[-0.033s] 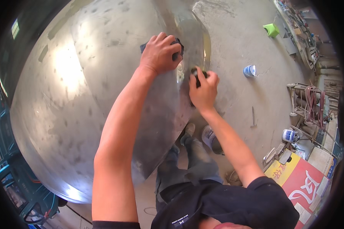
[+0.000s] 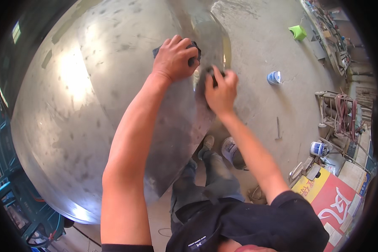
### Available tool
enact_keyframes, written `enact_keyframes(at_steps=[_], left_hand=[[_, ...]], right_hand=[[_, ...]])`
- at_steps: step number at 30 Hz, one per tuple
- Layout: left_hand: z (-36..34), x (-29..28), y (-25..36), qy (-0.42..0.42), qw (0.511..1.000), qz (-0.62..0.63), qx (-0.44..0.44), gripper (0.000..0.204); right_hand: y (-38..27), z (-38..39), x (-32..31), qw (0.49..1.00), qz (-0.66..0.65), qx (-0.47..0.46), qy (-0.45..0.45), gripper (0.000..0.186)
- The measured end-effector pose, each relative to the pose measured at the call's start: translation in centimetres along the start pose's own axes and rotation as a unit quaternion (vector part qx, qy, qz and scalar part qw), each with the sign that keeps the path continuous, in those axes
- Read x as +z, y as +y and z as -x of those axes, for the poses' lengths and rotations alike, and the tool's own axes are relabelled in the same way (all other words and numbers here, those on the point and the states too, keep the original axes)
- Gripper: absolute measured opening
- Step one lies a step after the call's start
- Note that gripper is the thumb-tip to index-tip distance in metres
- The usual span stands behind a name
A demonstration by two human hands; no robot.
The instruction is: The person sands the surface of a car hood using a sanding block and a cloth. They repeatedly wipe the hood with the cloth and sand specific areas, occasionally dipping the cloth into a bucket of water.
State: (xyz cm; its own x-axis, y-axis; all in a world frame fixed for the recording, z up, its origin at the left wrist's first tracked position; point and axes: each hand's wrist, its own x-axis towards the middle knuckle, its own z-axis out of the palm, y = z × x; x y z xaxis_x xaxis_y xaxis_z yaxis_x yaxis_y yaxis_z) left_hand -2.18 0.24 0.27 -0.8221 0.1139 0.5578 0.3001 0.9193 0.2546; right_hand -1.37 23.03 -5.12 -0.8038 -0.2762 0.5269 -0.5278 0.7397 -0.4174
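A large, curved sheet-metal piece (image 2: 126, 105), grey with dark smudges and bright reflections, fills the left and middle. My left hand (image 2: 174, 59) is closed around a dark, cloth-like pad (image 2: 192, 61) resting on the upper right part of the metal. A little lower and to the right, beside the shiny right edge, my right hand (image 2: 222, 91) grips a dark object (image 2: 214, 79) against the surface. Motion blurs that hand, and its fingers hide most of the object, so its kind cannot be made out.
A bucket (image 2: 229, 148) stands by my right leg. On the concrete floor are a blue-and-white can (image 2: 274, 78), a green container (image 2: 298, 32) and a hammer-like tool (image 2: 278, 129). Coiled hoses (image 2: 345, 115) hang at right, above a red-and-yellow board (image 2: 327, 195). Dark green frames (image 2: 23, 206) stand at left.
My right hand has shifted slightly up and to the left along the metal with the dark object. My left hand and its pad have barely moved.
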Motion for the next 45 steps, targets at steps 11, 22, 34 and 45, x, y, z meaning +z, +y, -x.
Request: enact_keyframes(at_steps=[11, 22, 34, 45], left_hand=[[-0.4, -0.3, 0.2, 0.018, 1.000, 0.009, 0.000, 0.010], [-0.7, -0.5, 0.9, 0.004, 0.999, 0.032, 0.003, 0.012], [-1.6, 1.0, 0.9, -0.010, 1.000, 0.014, 0.020, 0.021], [-2.2, 1.4, 1.0, 0.001, 0.999, -0.024, 0.036, 0.017]], right_hand=[[-0.6, -2.5, 0.7, 0.999, 0.004, 0.041, -0.006, 0.042], [1.9, -5.9, 0.5, 0.998, -0.038, -0.019, -0.042, 0.037], [3.1, -7.7, 0.5, 0.997, -0.070, -0.012, -0.022, 0.035], [3.0, -7.6, 0.9, 0.995, -0.091, 0.028, -0.008, 0.036]])
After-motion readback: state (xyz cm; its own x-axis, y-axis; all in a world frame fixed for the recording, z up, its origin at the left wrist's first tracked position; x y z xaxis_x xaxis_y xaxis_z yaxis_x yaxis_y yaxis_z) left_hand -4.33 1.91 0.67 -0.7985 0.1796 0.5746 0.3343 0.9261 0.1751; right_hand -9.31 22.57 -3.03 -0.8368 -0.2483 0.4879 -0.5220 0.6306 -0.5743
